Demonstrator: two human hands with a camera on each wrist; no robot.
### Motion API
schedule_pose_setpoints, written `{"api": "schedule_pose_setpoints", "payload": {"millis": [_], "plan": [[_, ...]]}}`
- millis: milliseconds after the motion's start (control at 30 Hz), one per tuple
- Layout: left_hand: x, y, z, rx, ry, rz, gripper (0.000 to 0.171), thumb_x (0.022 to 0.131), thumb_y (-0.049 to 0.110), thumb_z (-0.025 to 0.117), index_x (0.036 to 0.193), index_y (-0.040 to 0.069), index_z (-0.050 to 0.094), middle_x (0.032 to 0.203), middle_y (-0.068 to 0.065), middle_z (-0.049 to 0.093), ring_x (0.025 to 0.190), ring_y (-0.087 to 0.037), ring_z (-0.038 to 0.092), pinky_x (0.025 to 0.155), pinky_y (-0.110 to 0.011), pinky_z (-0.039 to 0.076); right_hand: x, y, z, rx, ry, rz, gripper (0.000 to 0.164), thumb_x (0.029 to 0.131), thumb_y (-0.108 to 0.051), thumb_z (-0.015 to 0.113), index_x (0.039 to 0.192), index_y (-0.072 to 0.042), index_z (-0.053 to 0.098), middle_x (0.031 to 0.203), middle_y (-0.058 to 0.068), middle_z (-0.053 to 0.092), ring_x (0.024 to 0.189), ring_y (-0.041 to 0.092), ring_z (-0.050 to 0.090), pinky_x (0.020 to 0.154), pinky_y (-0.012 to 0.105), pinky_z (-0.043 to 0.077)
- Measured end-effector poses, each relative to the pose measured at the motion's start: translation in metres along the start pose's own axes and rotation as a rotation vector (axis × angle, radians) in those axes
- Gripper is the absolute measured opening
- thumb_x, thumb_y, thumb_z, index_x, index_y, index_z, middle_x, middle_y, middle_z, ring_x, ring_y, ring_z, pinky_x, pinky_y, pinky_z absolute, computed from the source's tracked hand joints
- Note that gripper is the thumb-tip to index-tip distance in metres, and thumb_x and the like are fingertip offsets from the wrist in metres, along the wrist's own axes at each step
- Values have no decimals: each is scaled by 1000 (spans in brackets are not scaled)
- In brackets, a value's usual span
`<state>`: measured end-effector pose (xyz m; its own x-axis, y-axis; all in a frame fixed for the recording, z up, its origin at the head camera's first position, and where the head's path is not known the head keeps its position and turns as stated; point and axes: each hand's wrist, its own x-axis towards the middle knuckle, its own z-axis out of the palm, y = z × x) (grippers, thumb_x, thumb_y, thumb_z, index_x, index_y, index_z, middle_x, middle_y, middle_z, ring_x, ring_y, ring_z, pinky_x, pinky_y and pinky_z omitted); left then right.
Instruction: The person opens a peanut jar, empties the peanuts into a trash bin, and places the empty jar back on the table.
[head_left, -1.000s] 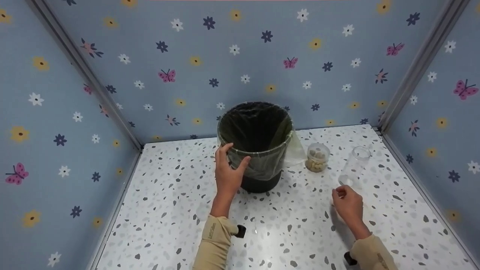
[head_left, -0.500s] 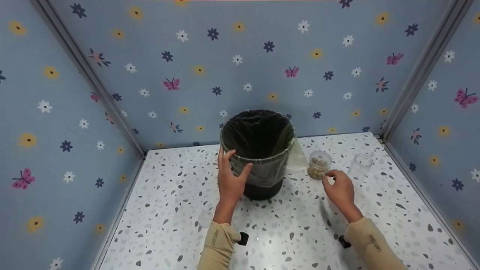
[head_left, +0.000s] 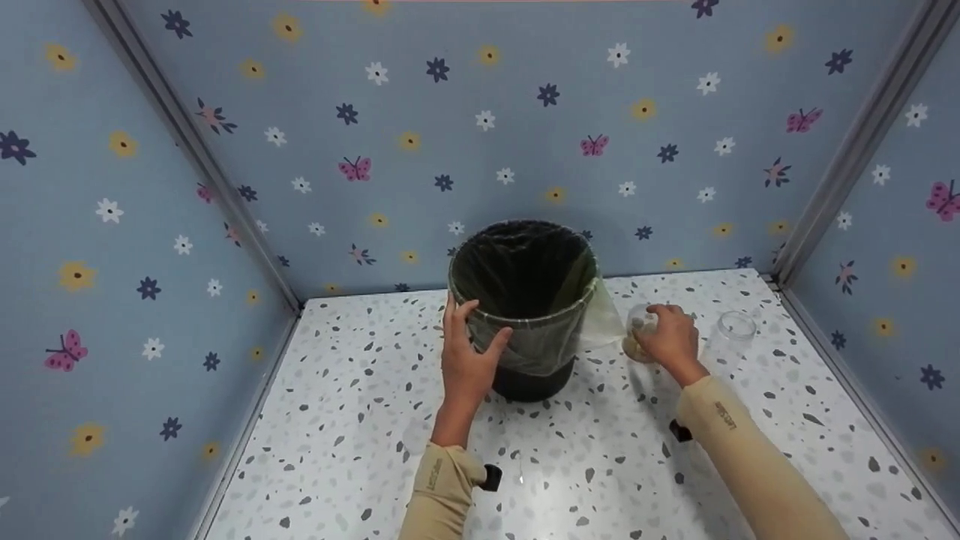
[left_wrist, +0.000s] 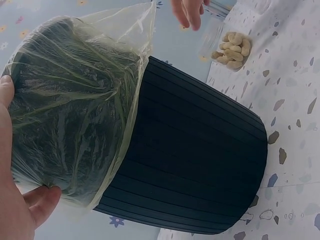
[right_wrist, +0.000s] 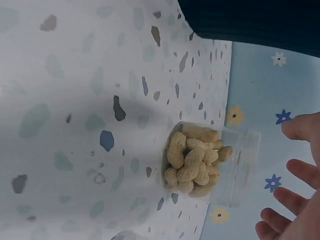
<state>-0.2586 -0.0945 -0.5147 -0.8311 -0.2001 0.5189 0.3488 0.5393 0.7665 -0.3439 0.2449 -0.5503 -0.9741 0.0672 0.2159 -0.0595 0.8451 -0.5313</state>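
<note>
Left hand [head_left: 469,367] spread, touching plastic liner [left_wrist: 95,125] on trash bin [head_left: 534,386]. Right hand [head_left: 671,337], fingers apart, just above jar [right_wrist: 244,165] of peanuts [right_wrist: 192,167]; jar upright on speckled tabletop [head_left: 360,420], right of bin.

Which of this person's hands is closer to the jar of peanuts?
Right. The right hand hovers just above the jar of peanuts, not touching it, while the left hand rests against the lined bin, farther away.

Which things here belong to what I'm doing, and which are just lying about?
Part of the job, judging by your hands:
Dark bin
Plastic liner over it, touched by your left hand
Peanut jar, below your right hand

Apparently just lying about:
Second clear container, farther right
</note>
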Motion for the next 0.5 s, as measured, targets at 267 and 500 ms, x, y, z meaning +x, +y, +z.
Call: {"api": "schedule_pose_setpoints", "payload": {"millis": [267,500], "plan": [[-2,0,-1,-12,3,-3,66,87,58,64,139,25,41,161,-1,12,141,-27,28,96,-56,41,23,5,11,-44,-85,95,62,87,-31,69,135,3,50,140,33,37,124,52,35,102,64,26],[-1,3,0,-6,-6,-19,65,87,59,63,139,28,40,161,-1,11,142,-24,25,102,-54,38,30,6,10,-48,-178,135,75,86,-39,71,140,4,43,134,32,42,118,51,40,97,64,32]]}}
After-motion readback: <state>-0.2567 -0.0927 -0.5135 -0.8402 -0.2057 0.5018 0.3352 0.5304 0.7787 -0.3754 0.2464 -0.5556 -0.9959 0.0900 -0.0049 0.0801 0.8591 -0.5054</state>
